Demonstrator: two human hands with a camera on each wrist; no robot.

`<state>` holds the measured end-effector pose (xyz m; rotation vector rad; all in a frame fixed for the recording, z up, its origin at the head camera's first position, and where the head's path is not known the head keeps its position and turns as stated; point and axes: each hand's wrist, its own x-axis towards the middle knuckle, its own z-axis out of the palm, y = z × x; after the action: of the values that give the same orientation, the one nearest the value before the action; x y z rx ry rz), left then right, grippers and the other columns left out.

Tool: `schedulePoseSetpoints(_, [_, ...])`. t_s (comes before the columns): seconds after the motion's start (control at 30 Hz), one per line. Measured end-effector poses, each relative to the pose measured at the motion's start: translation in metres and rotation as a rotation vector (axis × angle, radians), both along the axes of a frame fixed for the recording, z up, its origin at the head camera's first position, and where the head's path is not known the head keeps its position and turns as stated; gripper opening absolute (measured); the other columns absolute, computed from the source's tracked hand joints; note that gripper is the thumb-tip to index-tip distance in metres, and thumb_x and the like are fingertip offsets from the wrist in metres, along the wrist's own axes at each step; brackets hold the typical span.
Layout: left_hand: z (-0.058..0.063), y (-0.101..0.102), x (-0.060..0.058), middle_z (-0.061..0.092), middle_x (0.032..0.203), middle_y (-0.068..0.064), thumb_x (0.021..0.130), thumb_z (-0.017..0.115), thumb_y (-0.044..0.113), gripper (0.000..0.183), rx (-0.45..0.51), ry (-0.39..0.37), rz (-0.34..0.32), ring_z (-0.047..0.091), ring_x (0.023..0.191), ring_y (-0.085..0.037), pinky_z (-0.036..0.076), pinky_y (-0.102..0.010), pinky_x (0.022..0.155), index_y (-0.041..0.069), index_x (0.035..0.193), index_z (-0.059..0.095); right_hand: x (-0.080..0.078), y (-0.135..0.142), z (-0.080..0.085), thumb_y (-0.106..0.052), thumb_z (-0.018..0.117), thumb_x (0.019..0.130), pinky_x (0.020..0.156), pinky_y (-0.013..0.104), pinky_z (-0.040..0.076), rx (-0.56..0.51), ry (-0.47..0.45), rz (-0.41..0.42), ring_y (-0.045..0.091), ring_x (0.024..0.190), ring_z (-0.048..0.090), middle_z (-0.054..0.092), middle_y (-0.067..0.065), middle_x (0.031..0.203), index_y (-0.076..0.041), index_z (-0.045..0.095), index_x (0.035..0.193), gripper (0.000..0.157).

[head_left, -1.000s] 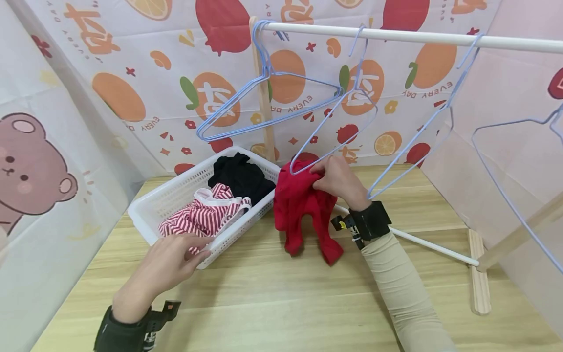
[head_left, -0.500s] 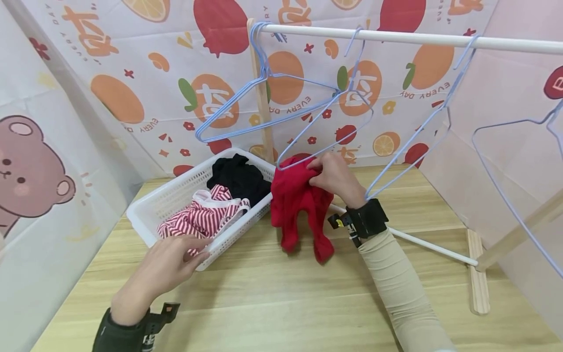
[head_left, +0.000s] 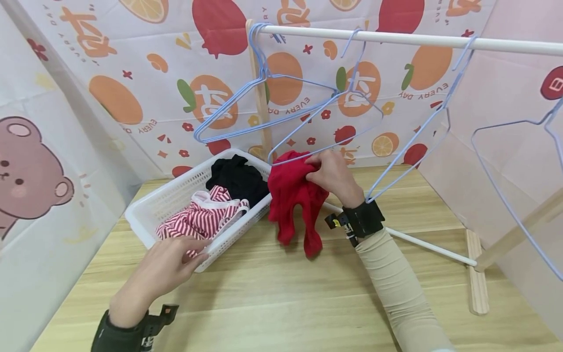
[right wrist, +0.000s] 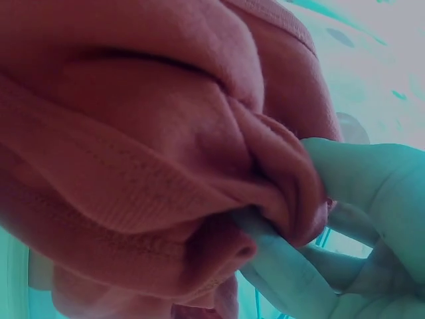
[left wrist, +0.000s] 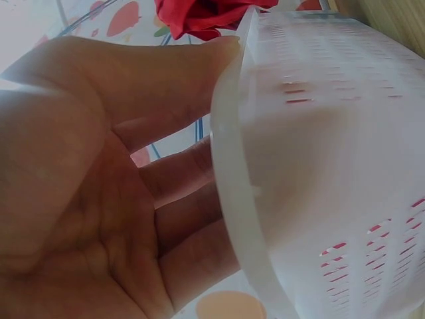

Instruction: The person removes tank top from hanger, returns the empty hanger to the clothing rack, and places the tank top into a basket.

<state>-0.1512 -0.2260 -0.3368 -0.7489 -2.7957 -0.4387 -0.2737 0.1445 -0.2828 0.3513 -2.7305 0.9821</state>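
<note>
Pinched between the thumb and fingers of my right hand (head_left: 334,177) is a red garment (head_left: 292,195), bunched at the top with two narrow parts hanging down. It hangs just right of a white plastic basket (head_left: 151,215), above the table. In the right wrist view the red garment (right wrist: 153,146) is folded between thumb and finger. My left hand (head_left: 164,266) grips the basket's near rim, thumb outside and fingers over the inside, as the left wrist view shows at the rim (left wrist: 232,173). Inside the basket lie a red-and-white striped garment (head_left: 193,217) and a black garment (head_left: 239,181).
A white rail (head_left: 396,40) crosses above, carrying several blue hangers (head_left: 228,110). One hanger (head_left: 303,122) dangles right at the red garment; another (head_left: 409,151) hangs beside the right wrist. The rack's lower bar (head_left: 431,248) and wooden foot (head_left: 477,274) stand to the right.
My right hand has moved slightly left with the red garment, closer to the basket. The hanger above it has swung left. My left hand keeps its grip on the rim.
</note>
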Motion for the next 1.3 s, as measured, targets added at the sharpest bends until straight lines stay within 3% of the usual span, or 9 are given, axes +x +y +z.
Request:
schedulePoseSetpoints(0.47, [-0.001,0.000,0.000,0.048,0.057,0.016,0.087,0.081,0.015,0.021,-0.001,-0.002,0.007,0.035,0.053,0.003,0.030,-0.022,0.050,0.012,0.108,0.081,-0.003,-0.003,0.003,-0.011,0.078,0.087,0.087,0.044,0.061,-0.007,0.125,-0.017,0.034,0.110,0.068,0.076,0.018,0.118,-0.004,0.076,0.121,0.035])
schedulePoseSetpoints(0.7, [0.000,0.000,0.000,0.047,0.057,0.016,0.087,0.081,0.015,0.021,-0.002,-0.003,0.006,0.034,0.053,0.003,0.030,-0.022,0.050,0.012,0.108,0.081,-0.003,-0.008,0.007,-0.012,0.078,0.088,0.088,0.044,0.061,-0.016,0.079,-0.034,0.035,0.111,0.067,0.074,0.018,0.122,-0.006,0.074,0.126,0.038])
schedulePoseSetpoints(1.3, [-0.001,0.000,0.000,0.050,0.058,0.016,0.087,0.081,0.014,0.020,0.009,-0.001,-0.002,0.035,0.053,0.003,0.031,-0.022,0.050,0.012,0.107,0.082,-0.004,-0.016,0.014,-0.011,0.076,0.089,0.090,0.044,0.061,-0.034,0.103,0.006,0.034,0.111,0.065,0.073,0.018,0.124,-0.005,0.074,0.126,0.037])
